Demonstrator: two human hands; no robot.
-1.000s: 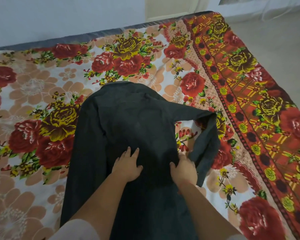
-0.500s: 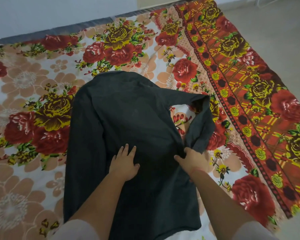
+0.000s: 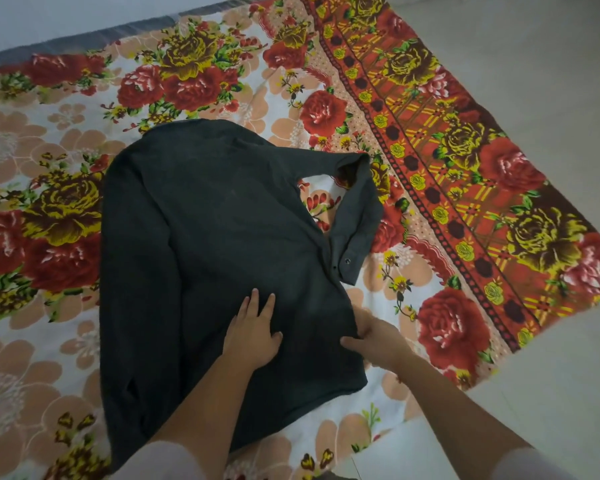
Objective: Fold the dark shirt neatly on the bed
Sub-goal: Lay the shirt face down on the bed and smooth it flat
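Left hand (image 3: 253,332) flat, pinning the dark shirt (image 3: 205,237); right hand (image 3: 374,337) has shifted from the sleeve (image 3: 357,230) at 2 o'clock to pinch the 3 o'clock edge, likely for a side fold

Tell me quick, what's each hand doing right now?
Left hand: open, pressing flat on the dark shirt.
Right hand: closed, gripping the dark shirt's side edge.
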